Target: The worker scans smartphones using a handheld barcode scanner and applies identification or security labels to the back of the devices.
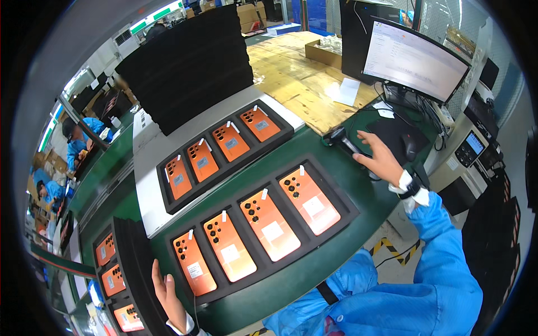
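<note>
A black foam tray [264, 266] lies in front of me on the green bench, with several orange phones [269, 229] set in it, camera side up. Each has a small white tab at its top, and pale labels stick to their backs. Beside the tray's left end is my left hand [166, 294], fingers stretched out, holding nothing. My right hand [383, 158] reaches over the bench to the right of the tray, fingers apart. Its thumb and fingertips are close to the handle of a black barcode scanner [339, 138]; whether they touch it I cannot tell.
Behind lies a second black tray [224, 178] of orange phones on a white board, backed by stacked black foam [190, 67]. More phones stand in stacked trays [131, 269] at left. A monitor [414, 59], mouse [411, 147] and label printer [469, 147] are at right. Co-workers sit far left.
</note>
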`<act>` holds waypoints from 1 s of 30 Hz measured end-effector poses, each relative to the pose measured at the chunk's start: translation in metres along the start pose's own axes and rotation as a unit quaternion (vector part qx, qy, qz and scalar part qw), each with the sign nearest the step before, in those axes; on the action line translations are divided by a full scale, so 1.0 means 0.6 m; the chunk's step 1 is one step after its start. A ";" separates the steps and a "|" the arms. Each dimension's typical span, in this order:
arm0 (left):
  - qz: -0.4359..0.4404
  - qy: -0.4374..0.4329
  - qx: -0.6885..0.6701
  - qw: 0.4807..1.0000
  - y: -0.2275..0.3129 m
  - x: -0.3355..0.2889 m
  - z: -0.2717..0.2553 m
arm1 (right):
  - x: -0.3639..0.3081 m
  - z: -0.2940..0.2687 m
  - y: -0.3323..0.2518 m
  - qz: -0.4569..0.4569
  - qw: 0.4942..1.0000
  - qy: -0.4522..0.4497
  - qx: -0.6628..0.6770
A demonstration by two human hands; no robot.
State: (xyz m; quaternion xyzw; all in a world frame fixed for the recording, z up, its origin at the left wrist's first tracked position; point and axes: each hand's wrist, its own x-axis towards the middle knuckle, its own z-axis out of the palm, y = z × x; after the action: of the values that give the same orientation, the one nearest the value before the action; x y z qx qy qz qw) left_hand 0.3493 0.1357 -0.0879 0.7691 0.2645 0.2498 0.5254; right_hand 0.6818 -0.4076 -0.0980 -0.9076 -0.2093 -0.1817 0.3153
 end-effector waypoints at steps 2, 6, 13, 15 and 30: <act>-0.010 -0.016 -0.024 1.000 -0.042 0.018 0.000 | 0.024 0.035 0.026 0.097 0.988 -0.090 0.073; -0.098 -0.104 -0.115 0.983 -0.075 0.019 0.011 | 0.078 0.086 0.039 0.183 0.959 -0.192 0.096; -0.089 -0.093 -0.189 0.973 -0.063 -0.013 0.030 | 0.010 -0.029 -0.126 0.148 0.864 -0.302 0.375; -0.091 -0.085 -0.188 0.974 -0.062 -0.022 0.037 | -0.020 -0.061 -0.171 0.162 0.847 -0.351 0.365; -0.089 -0.049 -0.180 0.978 -0.025 -0.071 0.104 | -0.022 -0.034 -0.277 0.122 0.826 -0.503 0.224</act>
State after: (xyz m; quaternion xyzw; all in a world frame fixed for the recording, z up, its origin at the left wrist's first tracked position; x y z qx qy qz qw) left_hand 0.3572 0.0700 -0.1269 0.6464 0.2567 0.2075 0.6879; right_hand 0.5842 -0.3059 -0.0065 -0.7958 -0.2617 0.3920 0.3802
